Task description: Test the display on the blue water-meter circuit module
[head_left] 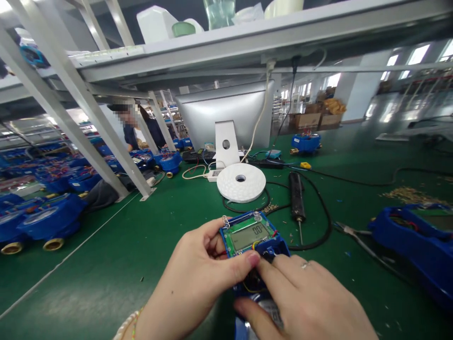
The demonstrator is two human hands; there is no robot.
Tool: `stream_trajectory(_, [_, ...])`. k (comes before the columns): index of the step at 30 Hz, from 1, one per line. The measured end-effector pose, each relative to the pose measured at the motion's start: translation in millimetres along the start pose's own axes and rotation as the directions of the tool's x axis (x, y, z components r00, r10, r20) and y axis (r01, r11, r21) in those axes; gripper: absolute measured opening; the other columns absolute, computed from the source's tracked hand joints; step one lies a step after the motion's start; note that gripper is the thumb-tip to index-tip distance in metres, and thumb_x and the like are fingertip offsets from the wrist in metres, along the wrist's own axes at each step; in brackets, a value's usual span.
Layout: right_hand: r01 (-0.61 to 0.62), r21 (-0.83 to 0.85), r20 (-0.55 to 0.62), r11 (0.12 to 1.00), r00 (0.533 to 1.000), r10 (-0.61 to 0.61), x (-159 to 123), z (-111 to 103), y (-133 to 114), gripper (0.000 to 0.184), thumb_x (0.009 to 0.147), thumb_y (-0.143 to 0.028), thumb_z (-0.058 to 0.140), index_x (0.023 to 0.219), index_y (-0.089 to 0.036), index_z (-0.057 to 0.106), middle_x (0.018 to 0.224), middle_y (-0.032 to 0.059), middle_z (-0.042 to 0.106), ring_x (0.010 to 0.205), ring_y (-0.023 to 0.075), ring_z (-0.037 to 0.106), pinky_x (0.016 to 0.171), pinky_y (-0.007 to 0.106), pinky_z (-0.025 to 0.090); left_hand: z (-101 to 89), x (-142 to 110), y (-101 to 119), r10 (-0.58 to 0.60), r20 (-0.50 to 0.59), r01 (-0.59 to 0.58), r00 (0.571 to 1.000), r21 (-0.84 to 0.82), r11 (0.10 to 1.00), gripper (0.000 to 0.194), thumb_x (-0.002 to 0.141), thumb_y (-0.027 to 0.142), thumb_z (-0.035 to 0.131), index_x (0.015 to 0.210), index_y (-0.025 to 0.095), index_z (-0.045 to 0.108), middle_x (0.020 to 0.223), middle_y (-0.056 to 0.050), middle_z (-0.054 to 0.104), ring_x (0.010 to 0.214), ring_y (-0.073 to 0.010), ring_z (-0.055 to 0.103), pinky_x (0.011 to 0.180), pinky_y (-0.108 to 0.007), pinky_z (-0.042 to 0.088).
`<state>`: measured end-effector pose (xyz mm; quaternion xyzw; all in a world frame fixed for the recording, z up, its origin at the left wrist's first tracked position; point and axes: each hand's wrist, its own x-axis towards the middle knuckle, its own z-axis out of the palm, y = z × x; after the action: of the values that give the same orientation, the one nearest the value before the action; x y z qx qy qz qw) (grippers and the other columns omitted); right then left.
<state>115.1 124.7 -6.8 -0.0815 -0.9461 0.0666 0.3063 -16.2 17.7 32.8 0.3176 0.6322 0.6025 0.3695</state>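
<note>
Head view. Both hands low at the near edge of the green desk [106, 264], working one blue meter unit [255, 245]. The unit is held just above the mat, tilted, its circuit board with grey LCD screen [250, 235] facing up.

Left hand [198, 278]: closed around the unit's left side, thumb lying across the lower edge of the board, fingers curled behind. A beaded bracelet [127, 325] on the wrist.

Right hand [304, 297]: fingers together, pressed onto the unit's lower right part, fingertips meeting the left thumb; ring on one finger. Whether it pinches a small part, cannot tell.

Further in on the desk: white tape reel [241, 182] lying flat, black soldering iron [296, 193] just right of it, cable looping around. Monitor back [226, 118] behind the reel. Another blue meter [414, 241] at the right edge; more blue meters [42, 222] along the left edge. A person [136, 130] at work far left, behind the shelf struts
</note>
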Motion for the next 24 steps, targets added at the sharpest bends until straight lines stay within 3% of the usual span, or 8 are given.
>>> stream_trajectory(2, [-0.114, 0.028, 0.042, 0.993, 0.993, 0.112, 8.5, 0.7, -9.7, 0.004, 0.08, -0.025, 0.059, 0.083, -0.024, 0.061, 0.076, -0.0023, 0.058, 0.069, 0.0208, 0.054, 0.062, 0.036, 0.033, 2.0, 0.1, -0.6, -0.006, -0.024, 0.005, 1.0, -0.007, 1.0, 0.03, 0.073, 0.014, 0.076, 0.099, 0.022, 0.064, 0.078, 0.004, 0.066, 0.087, -0.0159, 0.062, 0.08, -0.02, 0.049])
stream_trajectory(6, [-0.226, 0.08, 0.16, 0.971, 0.964, 0.211, 17.0, -2.4, -13.2, 0.018, 0.085, -0.019, 0.047, 0.071, -0.025, 0.058, 0.07, 0.0005, 0.059, 0.066, 0.0228, 0.054, 0.059, 0.035, 0.031, 5.5, 2.1, -1.3, 0.014, -0.024, -0.016, 1.0, -0.112, 0.994, 0.034, 0.07, 0.01, 0.078, 0.098, 0.024, 0.066, 0.084, 0.006, 0.069, 0.08, -0.0098, 0.063, 0.071, -0.011, 0.048])
stream_trajectory(11, [-0.259, 0.28, 0.284, 0.924, 0.942, 0.178, 12.0, -8.1, 6.0, 0.017, 0.091, -0.02, 0.046, 0.084, -0.027, 0.06, 0.089, -0.0029, 0.06, 0.084, 0.019, 0.055, 0.07, 0.031, 0.04, 4.3, 0.1, -6.0, 0.064, 0.025, -0.056, 0.998, -0.243, 0.969, 0.029, 0.076, 0.011, 0.075, 0.101, 0.024, 0.068, 0.096, 0.004, 0.072, 0.089, -0.009, 0.066, 0.08, -0.01, 0.05])
stream_trajectory(16, [-0.22, 0.32, 0.294, 0.921, 0.948, 0.124, 17.8, -10.7, 20.5, 0.012, 0.088, -0.019, 0.06, 0.081, -0.028, 0.064, 0.083, -0.0035, 0.059, 0.084, 0.0178, 0.053, 0.074, 0.031, 0.039, 1.3, -3.2, -8.6, 0.067, 0.009, -0.063, 0.998, -0.246, 0.967, 0.037, 0.067, 0.011, 0.082, 0.1, 0.022, 0.069, 0.095, 0.002, 0.073, 0.085, -0.0127, 0.068, 0.076, -0.013, 0.053])
stream_trajectory(20, [-0.234, 0.374, 0.354, 0.897, 0.93, 0.095, 26.0, -13.2, 19.6, 0.013, 0.082, -0.021, 0.071, 0.076, -0.031, 0.067, 0.081, -0.0072, 0.061, 0.084, 0.0159, 0.053, 0.074, 0.029, 0.038, 1.0, -1.3, -5.6, 0.042, -0.027, -0.048, 0.999, -0.237, 0.97, 0.036, 0.064, 0.014, 0.084, 0.097, 0.02, 0.07, 0.091, 0.0, 0.074, 0.081, -0.0125, 0.068, 0.072, -0.012, 0.053])
stream_trajectory(24, [-0.311, 0.381, 0.379, 0.871, 0.911, 0.159, 28.3, -10.4, 7.2, 0.014, 0.073, -0.027, 0.078, 0.08, -0.034, 0.068, 0.088, -0.0079, 0.064, 0.089, 0.0189, 0.054, 0.073, 0.03, 0.038, 4.3, 1.1, -1.2, 0.008, -0.024, -0.014, 1.0, -0.232, 0.973, 0.032, 0.068, 0.014, 0.081, 0.097, 0.022, 0.07, 0.09, 0.003, 0.074, 0.082, -0.0102, 0.068, 0.075, -0.01, 0.052])
